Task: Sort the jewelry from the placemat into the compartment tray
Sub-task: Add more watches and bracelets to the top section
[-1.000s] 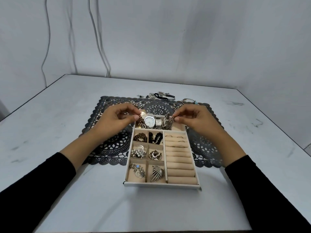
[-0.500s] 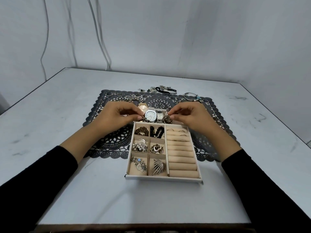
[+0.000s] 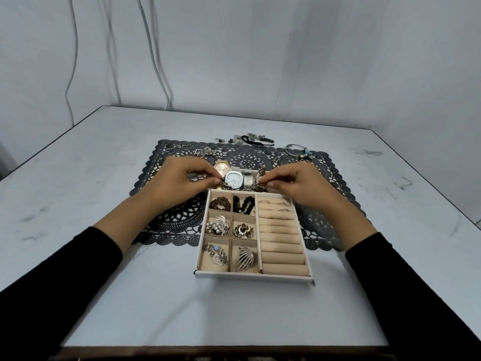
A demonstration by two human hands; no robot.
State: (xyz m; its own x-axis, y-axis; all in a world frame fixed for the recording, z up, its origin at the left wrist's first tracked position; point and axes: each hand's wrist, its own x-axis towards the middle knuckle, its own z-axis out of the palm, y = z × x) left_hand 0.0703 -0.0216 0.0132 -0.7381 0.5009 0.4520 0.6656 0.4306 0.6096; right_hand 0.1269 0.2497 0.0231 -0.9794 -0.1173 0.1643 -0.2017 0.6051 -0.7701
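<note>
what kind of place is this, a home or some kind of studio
Probably a staged work or recording setup, not a lived-in room: a white table against plain grey walls, cables hanging down them, and a placemat, tray and jewelry laid out.

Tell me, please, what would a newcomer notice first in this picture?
Two hands meet at the far end of the compartment tray: the left hand and the right hand each pinch what looks like a brownish chain beside a white-faced watch. The tray sits partly on a dark lace placemat, with brooches and beads in its left compartments and beige ring rolls on its right. More loose jewelry lies at the placemat's far edge.
</note>
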